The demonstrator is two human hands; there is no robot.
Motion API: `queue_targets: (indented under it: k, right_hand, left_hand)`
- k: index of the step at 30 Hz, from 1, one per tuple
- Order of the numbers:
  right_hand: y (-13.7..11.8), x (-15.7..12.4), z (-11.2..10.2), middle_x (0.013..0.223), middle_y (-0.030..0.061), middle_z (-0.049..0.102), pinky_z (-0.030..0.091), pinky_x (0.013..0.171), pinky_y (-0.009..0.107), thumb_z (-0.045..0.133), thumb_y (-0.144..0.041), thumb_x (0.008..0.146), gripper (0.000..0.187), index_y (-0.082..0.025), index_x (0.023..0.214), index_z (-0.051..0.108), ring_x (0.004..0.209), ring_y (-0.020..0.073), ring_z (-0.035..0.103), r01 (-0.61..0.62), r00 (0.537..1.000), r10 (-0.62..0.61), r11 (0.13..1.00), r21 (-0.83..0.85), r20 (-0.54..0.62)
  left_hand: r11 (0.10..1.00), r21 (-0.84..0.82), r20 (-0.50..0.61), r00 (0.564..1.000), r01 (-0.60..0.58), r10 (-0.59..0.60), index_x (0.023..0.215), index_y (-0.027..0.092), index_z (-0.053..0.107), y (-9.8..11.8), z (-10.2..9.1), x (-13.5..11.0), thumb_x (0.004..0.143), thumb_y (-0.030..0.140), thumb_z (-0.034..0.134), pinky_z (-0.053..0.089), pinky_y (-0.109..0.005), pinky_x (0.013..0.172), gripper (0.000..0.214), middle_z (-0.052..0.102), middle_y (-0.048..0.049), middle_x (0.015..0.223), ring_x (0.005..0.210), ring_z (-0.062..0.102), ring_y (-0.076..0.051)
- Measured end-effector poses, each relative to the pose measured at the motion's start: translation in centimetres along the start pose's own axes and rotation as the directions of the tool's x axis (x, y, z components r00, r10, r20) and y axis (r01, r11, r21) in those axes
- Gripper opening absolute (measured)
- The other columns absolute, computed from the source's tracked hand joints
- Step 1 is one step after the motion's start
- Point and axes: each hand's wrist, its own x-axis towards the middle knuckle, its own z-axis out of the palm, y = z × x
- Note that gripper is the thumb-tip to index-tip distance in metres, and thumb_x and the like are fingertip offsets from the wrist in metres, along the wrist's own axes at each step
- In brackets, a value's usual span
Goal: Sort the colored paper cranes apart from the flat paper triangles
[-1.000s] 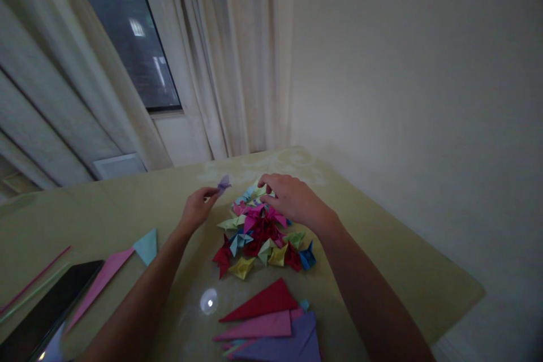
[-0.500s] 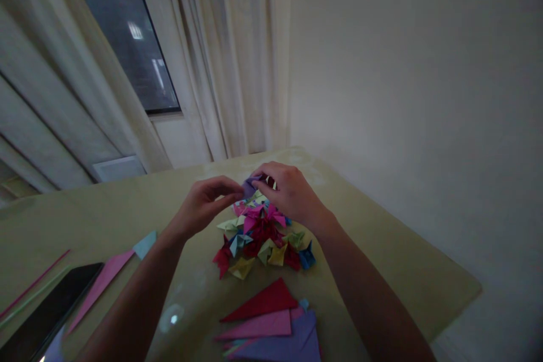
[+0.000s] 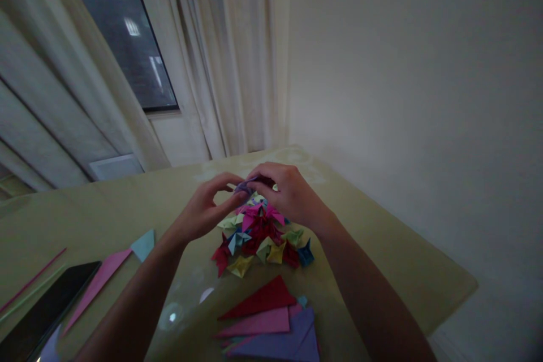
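A small folded piece of purple paper (image 3: 245, 185) is pinched between my two hands, above the far side of a pile. From the left, my left hand (image 3: 207, 203) grips it with thumb and forefinger. My right hand (image 3: 286, 189) closes on its other side, and those fingers partly hide it. Beneath lies a heap of folded paper flowers (image 3: 263, 232) in pink, red, yellow, green and blue. Closer to me is a stack of folded paper sheets, with a red triangle (image 3: 263, 298), a pink one (image 3: 257, 322) and a purple sheet (image 3: 284, 342).
At the left of the table (image 3: 186, 294) lie a black phone (image 3: 51, 305), a pink strip of paper (image 3: 97, 288), a light blue paper piece (image 3: 143, 244) and two thin sticks (image 3: 34, 280). A wall (image 3: 403, 96) borders the right side; curtains (image 3: 237, 56) hang behind.
My left thumb and forefinger have moved right and further onto the purple paper, which now looks narrower and more hidden. My right hand has shifted slightly left.
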Motion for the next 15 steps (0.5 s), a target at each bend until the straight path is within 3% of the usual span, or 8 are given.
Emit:
queue_targets:
  k: [5, 10, 13, 15]
  right_hand:
    - [0.0, -0.1, -0.1, 0.096, 0.0035, 0.077, 0.05, 0.082, 0.028, 0.066, -0.02, 0.099, 0.01, -0.02, 0.099, 0.076, 0.09, 0.0167, 0.069, -0.019, 1.0, 0.019, 1.0, -0.001, 0.003]
    - [0.3, -0.1, -0.2, 0.094, 0.0028, 0.076, 0.048, 0.081, 0.026, 0.068, -0.018, 0.098, 0.008, -0.019, 0.1, 0.075, 0.088, 0.0156, 0.068, -0.011, 1.0, 0.011, 1.0, -0.016, 0.001]
    - [0.6, -0.2, -0.5, 0.094, 0.0034, 0.076, 0.047, 0.081, 0.026, 0.069, -0.016, 0.097, 0.008, -0.017, 0.099, 0.076, 0.088, 0.0157, 0.068, -0.021, 1.0, 0.021, 0.997, -0.078, 0.006]
    - [0.9, -0.3, -0.6, 0.095, 0.0043, 0.076, 0.047, 0.082, 0.027, 0.069, -0.014, 0.097, 0.008, -0.017, 0.099, 0.076, 0.089, 0.0162, 0.068, -0.038, 0.999, 0.042, 0.992, -0.123, 0.032]
  left_hand:
    - [1.0, 0.004, -0.058, 0.998, 0.023, -0.023, 0.099, 0.019, 0.079, -0.4, 0.1, -0.2, 0.094, 0.047, 0.071, 0.056, -0.032, 0.081, 0.03, 0.079, -0.0063, 0.091, 0.085, 0.071, -0.021]
    - [0.998, 0.018, -0.036, 0.998, 0.055, -0.054, 0.105, 0.021, 0.077, -0.2, 0.0, 0.1, 0.095, 0.05, 0.067, 0.057, -0.031, 0.08, 0.032, 0.079, -0.0059, 0.096, 0.088, 0.073, -0.021]
    - [0.975, 0.192, -0.152, 0.985, 0.115, -0.086, 0.115, 0.023, 0.073, -1.6, -1.5, -0.2, 0.097, 0.054, 0.06, 0.059, -0.034, 0.082, 0.038, 0.076, -0.0085, 0.112, 0.097, 0.072, -0.025]
    - [0.868, 0.441, -0.263, 0.958, 0.227, -0.116, 0.118, 0.022, 0.071, -3.9, -3.1, -1.6, 0.097, 0.051, 0.056, 0.058, -0.042, 0.09, 0.039, 0.072, -0.0118, 0.12, 0.103, 0.07, -0.03]
